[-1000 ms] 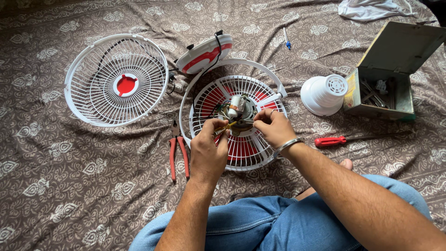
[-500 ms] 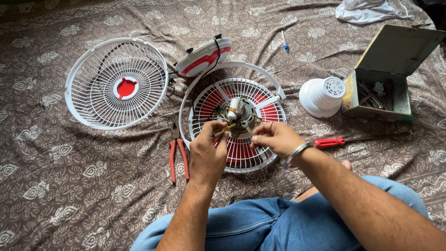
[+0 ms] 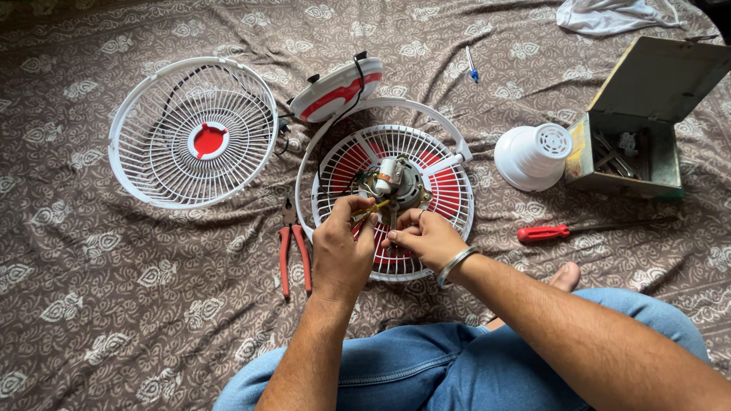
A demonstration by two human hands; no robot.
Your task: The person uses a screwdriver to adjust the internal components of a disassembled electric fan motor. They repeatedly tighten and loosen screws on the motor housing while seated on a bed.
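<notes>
A dismantled white and red fan lies on a patterned brown cloth. Its rear grille [image 3: 445, 194] faces up with red blades under the wires and the bare motor [image 3: 396, 181] at the centre. My left hand [image 3: 343, 247] is closed on a yellow-handled tool [image 3: 371, 210] whose tip points at the motor's near side. Close beside it, my right hand [image 3: 426, 237], with a metal bangle on the wrist, pinches something small at the motor's lower edge; what it grips is hidden by the fingers.
The front grille [image 3: 194, 141] lies at the left, the fan base [image 3: 335, 90] behind the motor. Red pliers [image 3: 292, 255] lie left of my hands, a red screwdriver [image 3: 544, 232] to the right. A white motor cover [image 3: 531, 156] and an open metal toolbox [image 3: 647, 114] sit far right.
My right hand has moved left and down, from the right side of the motor to right beside my left hand. My left hand stays at the motor.
</notes>
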